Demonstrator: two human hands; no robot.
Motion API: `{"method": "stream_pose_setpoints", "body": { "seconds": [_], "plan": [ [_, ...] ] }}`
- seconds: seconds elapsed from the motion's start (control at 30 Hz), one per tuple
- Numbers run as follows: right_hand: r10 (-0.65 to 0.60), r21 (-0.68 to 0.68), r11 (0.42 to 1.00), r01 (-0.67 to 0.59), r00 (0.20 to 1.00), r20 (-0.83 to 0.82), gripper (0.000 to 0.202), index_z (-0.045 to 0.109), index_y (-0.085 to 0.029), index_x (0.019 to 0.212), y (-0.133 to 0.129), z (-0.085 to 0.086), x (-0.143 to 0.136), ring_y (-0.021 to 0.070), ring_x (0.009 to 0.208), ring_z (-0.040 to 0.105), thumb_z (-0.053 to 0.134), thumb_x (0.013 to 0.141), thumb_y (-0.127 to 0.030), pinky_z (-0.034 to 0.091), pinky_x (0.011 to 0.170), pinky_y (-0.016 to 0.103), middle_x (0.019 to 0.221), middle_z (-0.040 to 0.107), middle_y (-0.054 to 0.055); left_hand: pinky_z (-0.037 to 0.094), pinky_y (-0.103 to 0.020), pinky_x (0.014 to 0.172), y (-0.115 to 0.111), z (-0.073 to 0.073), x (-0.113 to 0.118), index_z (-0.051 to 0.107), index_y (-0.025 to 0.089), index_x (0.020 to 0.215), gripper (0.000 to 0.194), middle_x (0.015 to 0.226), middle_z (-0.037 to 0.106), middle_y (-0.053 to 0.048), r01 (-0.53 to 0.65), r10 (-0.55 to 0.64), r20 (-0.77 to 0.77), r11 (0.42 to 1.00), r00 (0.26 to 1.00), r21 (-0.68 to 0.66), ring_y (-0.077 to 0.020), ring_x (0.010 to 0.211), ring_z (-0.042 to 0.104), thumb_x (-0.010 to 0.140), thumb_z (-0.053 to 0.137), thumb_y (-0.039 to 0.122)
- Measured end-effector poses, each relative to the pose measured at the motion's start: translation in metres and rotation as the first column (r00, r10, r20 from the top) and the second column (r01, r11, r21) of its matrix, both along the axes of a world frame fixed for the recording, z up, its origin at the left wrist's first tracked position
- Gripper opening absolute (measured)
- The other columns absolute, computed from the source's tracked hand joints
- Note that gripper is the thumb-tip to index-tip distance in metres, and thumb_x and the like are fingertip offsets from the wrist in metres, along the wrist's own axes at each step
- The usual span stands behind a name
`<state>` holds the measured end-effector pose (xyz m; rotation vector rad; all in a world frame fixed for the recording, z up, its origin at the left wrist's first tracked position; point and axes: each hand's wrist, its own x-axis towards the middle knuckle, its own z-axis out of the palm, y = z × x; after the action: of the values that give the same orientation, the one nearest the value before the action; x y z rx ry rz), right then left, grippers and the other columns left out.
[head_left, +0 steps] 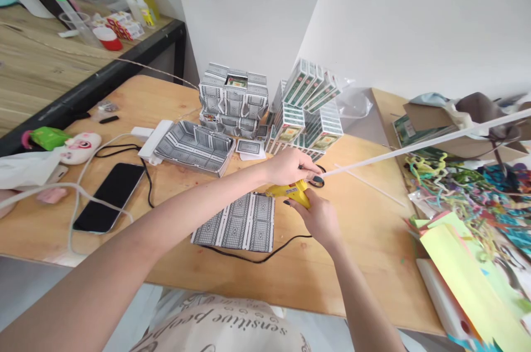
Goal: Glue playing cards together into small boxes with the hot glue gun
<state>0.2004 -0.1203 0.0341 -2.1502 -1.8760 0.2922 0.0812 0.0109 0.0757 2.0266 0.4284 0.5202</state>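
My right hand [320, 220] is wrapped around the handle of a yellow glue gun [286, 190], its nozzle pointing left. Over the back of the gun, my left hand [290, 166] pinches a long white glue stick [394, 153] that stretches off to the upper right. Below the nozzle lies a flat panel of grey patterned playing cards [249, 224], partly hidden by my left forearm. An open tray made of the same cards [199, 144] sits behind it on the left. The gun's black cord [257, 260] curves along the panel's front edge.
A card-covered box [234, 94] and stacked card packs [305, 103] stand at the back. To the left lie a phone [110, 197], white cables and a power strip [155, 141]. Pipe cleaners [468, 197] and coloured paper [460, 269] are heaped on the right.
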Motion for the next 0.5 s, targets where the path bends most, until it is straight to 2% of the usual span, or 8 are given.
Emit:
{"method": "stream_pose_setpoints", "body": {
  "seconds": [0.13, 0.27, 0.37, 0.43, 0.5],
  "plan": [
    [0.016, -0.011, 1.000, -0.016, 1.000, 0.014, 0.032, 0.049, -0.022, 0.072, 0.002, -0.001, 0.001, 0.0159, 0.046, 0.054, 0.047, 0.079, -0.053, 0.025, 0.041, 0.021, 0.054, 0.059, 0.000, 0.046, -0.024, 0.074, -0.004, 0.000, -0.004, 0.070, 0.017, 0.091, 0.019, 0.082, 0.070, -0.004, 0.004, -0.004, -0.001, 1.000, 1.000, -0.010, -0.0128, 0.079, 0.063, 0.078, 0.057, 0.017],
    [-0.023, 0.028, 0.999, 0.023, 1.000, 0.001, 0.037, 0.054, -0.021, 0.076, 0.003, 0.001, 0.000, 0.0168, 0.046, 0.056, 0.049, 0.076, -0.058, 0.028, 0.042, 0.022, 0.054, 0.061, 0.001, 0.047, -0.023, 0.075, -0.005, -0.002, -0.022, 0.067, 0.019, 0.099, 0.022, 0.098, 0.068, -0.004, 0.028, -0.028, -0.001, 0.997, 1.000, -0.066, -0.0120, 0.084, 0.062, 0.082, 0.052, 0.020],
    [-0.099, 0.045, 0.994, 0.097, 0.995, 0.025, 0.044, 0.057, -0.021, 0.076, 0.002, 0.000, -0.002, 0.0181, 0.049, 0.058, 0.054, 0.068, -0.064, 0.031, 0.044, 0.023, 0.054, 0.061, 0.002, 0.045, -0.024, 0.083, -0.001, -0.009, -0.047, 0.064, 0.020, 0.105, 0.026, 0.112, 0.063, -0.004, -0.077, 0.078, 0.006, 0.995, 0.997, -0.060, -0.0129, 0.099, 0.058, 0.085, 0.048, 0.023],
    [-0.130, 0.039, 0.991, 0.128, 0.990, 0.048, 0.045, 0.057, -0.021, 0.073, 0.001, -0.002, -0.003, 0.0187, 0.051, 0.059, 0.054, 0.066, -0.065, 0.031, 0.044, 0.023, 0.054, 0.062, 0.002, 0.044, -0.026, 0.085, 0.003, -0.017, -0.066, 0.064, 0.018, 0.104, 0.026, 0.112, 0.064, -0.005, -0.154, 0.150, -0.088, 0.987, 0.985, -0.046, -0.0137, 0.100, 0.058, 0.085, 0.047, 0.022],
    [-0.139, 0.033, 0.990, 0.137, 0.988, 0.069, 0.041, 0.057, -0.021, 0.072, 0.001, -0.005, -0.005, 0.0180, 0.049, 0.059, 0.054, 0.069, -0.062, 0.028, 0.042, 0.023, 0.053, 0.061, 0.002, 0.044, -0.026, 0.084, 0.005, -0.027, -0.083, 0.066, 0.017, 0.100, 0.025, 0.107, 0.067, -0.005, -0.173, 0.161, -0.228, 0.984, 0.960, -0.032, -0.0147, 0.096, 0.060, 0.084, 0.048, 0.023]
  ]
}}
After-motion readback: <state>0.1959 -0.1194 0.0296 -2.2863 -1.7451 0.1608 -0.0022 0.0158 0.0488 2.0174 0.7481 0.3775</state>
